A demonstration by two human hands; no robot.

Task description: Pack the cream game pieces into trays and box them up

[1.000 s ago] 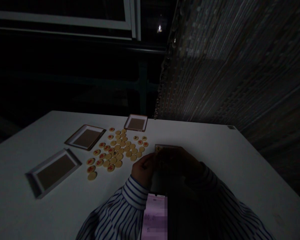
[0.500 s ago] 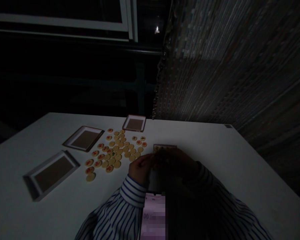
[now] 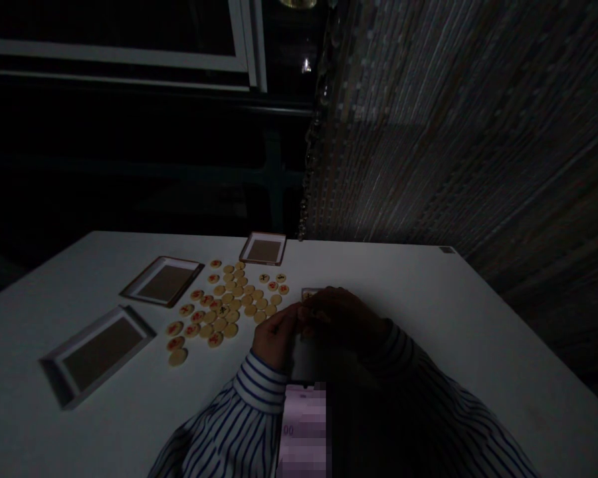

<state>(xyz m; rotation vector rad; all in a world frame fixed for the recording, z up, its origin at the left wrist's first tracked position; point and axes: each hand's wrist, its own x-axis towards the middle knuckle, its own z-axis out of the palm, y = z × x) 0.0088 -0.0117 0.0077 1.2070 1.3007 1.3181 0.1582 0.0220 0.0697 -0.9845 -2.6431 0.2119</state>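
Observation:
Near the middle of the white table [image 3: 428, 299], my left hand [image 3: 275, 337] has its fingers drawn together, touching the fingers of my right hand [image 3: 346, 320]. What lies between them is too dark and small to make out. My right hand is curled over a small box [image 3: 306, 293], and only the box's back left edge shows beyond the fingers. Left of my hands lie several round wooden pieces [image 3: 230, 330], some with red or black characters and others plain.
Three shallow open boxes stand left and behind the pieces: one large [image 3: 147, 326], one brown-rimmed [image 3: 200, 267], one at the back [image 3: 284, 246]. A lit phone [image 3: 303, 425] is below my hands. A string curtain [image 3: 403, 133] hangs behind the table's right side.
The view has shifted slightly. My right hand now covers more of the small box, whose row of pieces showed more before. Both hands stay close together.

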